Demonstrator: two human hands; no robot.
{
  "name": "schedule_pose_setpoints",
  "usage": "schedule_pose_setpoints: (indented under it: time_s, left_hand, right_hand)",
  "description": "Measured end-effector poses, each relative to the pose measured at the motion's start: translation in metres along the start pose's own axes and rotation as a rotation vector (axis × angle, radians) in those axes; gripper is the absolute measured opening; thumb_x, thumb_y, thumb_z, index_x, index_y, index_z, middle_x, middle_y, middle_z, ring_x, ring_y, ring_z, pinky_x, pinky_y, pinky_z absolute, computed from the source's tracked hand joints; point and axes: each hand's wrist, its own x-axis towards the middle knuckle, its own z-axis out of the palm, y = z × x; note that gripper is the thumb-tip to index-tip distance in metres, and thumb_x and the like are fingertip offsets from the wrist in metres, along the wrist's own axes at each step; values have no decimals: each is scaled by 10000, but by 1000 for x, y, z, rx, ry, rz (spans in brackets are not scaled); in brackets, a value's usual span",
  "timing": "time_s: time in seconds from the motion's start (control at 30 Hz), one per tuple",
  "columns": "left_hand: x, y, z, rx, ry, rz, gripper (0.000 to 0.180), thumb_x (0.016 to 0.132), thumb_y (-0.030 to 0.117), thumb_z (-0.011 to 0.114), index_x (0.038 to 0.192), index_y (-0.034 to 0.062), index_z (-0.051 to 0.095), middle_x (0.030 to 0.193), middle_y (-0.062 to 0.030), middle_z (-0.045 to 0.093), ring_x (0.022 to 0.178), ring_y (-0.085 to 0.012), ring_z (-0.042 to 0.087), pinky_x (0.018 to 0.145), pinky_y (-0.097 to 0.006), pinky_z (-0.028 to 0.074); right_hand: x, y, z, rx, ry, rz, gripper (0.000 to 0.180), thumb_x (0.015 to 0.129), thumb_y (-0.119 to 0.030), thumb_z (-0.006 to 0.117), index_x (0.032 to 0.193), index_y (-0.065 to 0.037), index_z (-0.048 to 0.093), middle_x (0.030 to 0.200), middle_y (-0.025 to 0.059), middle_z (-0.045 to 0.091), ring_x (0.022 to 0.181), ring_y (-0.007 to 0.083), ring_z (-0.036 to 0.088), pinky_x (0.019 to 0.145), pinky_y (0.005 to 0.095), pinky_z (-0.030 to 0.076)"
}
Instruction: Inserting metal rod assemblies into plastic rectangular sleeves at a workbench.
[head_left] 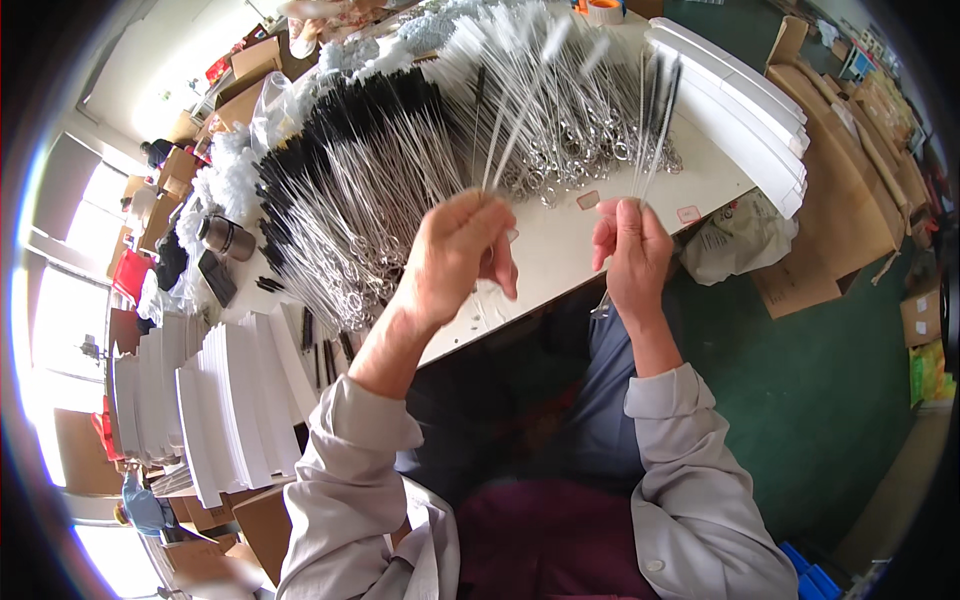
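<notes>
My left hand [458,245] is closed around the wire stems of a few thin brushes [507,135], raised over the front part of the table. To its right, my right hand [636,245] pinches more thin wire brushes [657,130] between thumb and fingers; their bristle ends point away from me and a ring end shows below the hand. Behind my left hand lies a thick pile of black-bristled wire brushes [360,170]. Farther back, a heap of white-bristled brushes [560,95] has its ring ends toward me. How many brushes each hand holds I cannot tell.
White folded card strips [740,105] lie on the table's right end, with more stacked card [225,400] at left. A metal cup [228,238] stands at the table's left edge. A clear plastic bag [740,240] and cardboard [840,190] sit at right.
</notes>
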Motion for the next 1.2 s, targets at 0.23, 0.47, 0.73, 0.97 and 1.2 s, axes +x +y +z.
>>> schedule_pose_setpoints:
  time_s: [0.23, 0.47, 0.73, 0.97, 1.2]
  left_hand:
    - [-72, -31, -8, 23, -41, -163, 246, 1080, 202, 506, 956, 0, 571, 625, -66, 615, 539, -166, 641, 522, -250, 457]
    - [-113, -34, -25, 102, -158, -264, 248, 1077, 193, 547, 937, -10, 578, 609, -50, 584, 524, -176, 629, 528, -285, 499]
    - [-134, -45, -45, 107, -378, -416, 281, 1081, 205, 552, 923, -18, 617, 622, -54, 610, 539, -149, 628, 529, -281, 494]
    - [-149, -72, -71, -11, -313, -518, 244, 1041, 196, 637, 1004, -41, 683, 668, -44, 652, 561, -149, 673, 552, -253, 540]
    - [-160, -92, -76, -347, -81, -455, 274, 1015, 199, 691, 1074, -69, 684, 757, -100, 688, 663, -203, 709, 607, -325, 606]
  right_hand:
    - [-5, -68, -8, -259, -176, -221, 357, 1138, -280, 488, 1015, 3, 667, 739, 34, 661, 620, 77, 589, 581, 242, 506]
    - [-15, -81, -5, -669, -368, -580, 227, 1085, -180, 565, 987, 9, 644, 758, 133, 683, 618, 282, 655, 618, 368, 543]
    - [-39, -51, -5, -879, -1059, -303, 227, 1028, -141, 585, 872, 19, 626, 693, 181, 642, 657, 381, 641, 641, 451, 515]
    - [-82, -50, -19, -637, -1205, 646, 365, 1109, -274, 506, 983, 6, 703, 726, 67, 694, 547, 114, 574, 544, 290, 475]
    - [-111, -36, -26, -536, -1077, 711, 371, 1114, -295, 510, 1012, -3, 713, 701, 41, 673, 541, 89, 542, 531, 267, 449]
